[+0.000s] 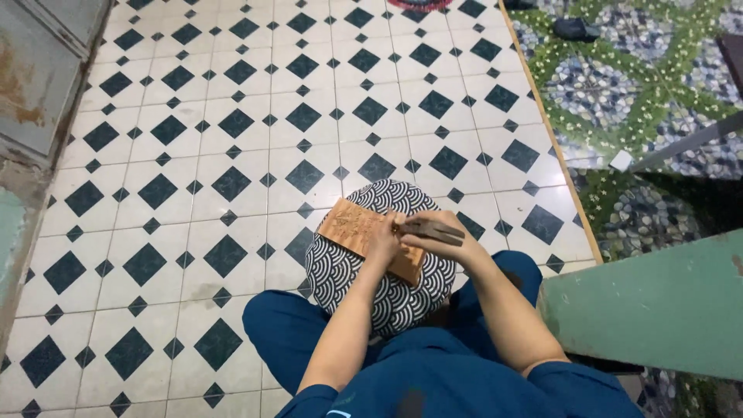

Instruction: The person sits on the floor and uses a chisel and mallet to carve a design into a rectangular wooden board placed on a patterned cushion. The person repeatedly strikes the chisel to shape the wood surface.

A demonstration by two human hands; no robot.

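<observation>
The left hand (385,238) presses on a wooden board (370,236) lying on a patterned cushion (340,271). The right hand (433,232) has its grip pressed around a dark tool (433,230) over the board.

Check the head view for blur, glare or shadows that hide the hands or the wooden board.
Head view: even, soft light, no glare; the rectangular carved wooden board on the round wave-patterned cushion is fairly sharp; the left hand and right hand overlap, slightly soft, around a dark tool; floor tile lines bow toward the edges.

Carved wooden board's (364,228) near end under hands
</observation>
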